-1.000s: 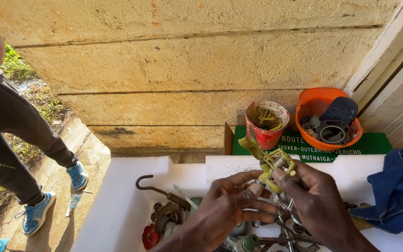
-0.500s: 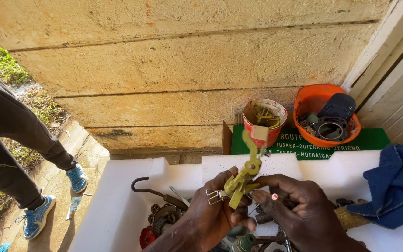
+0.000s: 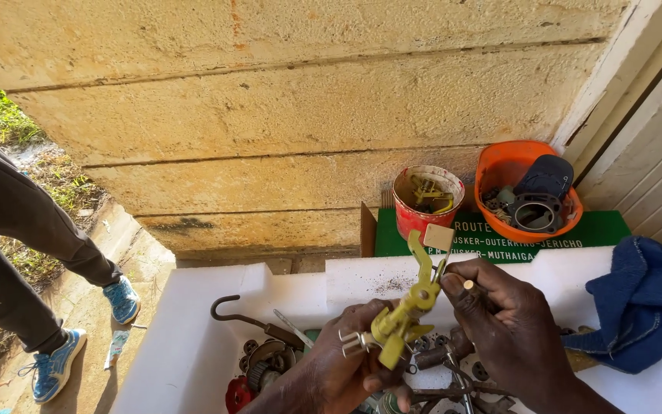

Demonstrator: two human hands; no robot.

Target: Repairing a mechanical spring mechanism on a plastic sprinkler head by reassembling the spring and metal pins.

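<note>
The left hand (image 3: 346, 372) grips a yellow-green metal linkage part (image 3: 404, 318) while the right hand (image 3: 511, 330) pinches a small pin (image 3: 468, 284) beside it, above the white foam tray (image 3: 193, 345).

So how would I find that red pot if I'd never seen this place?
Look at the bottom of the yellow stone wall, where a green sign lies flat. Two containers stand on it: the red pot is the left one. It is taller and narrower than the orange bowl and holds yellow-green metal pieces.
</note>
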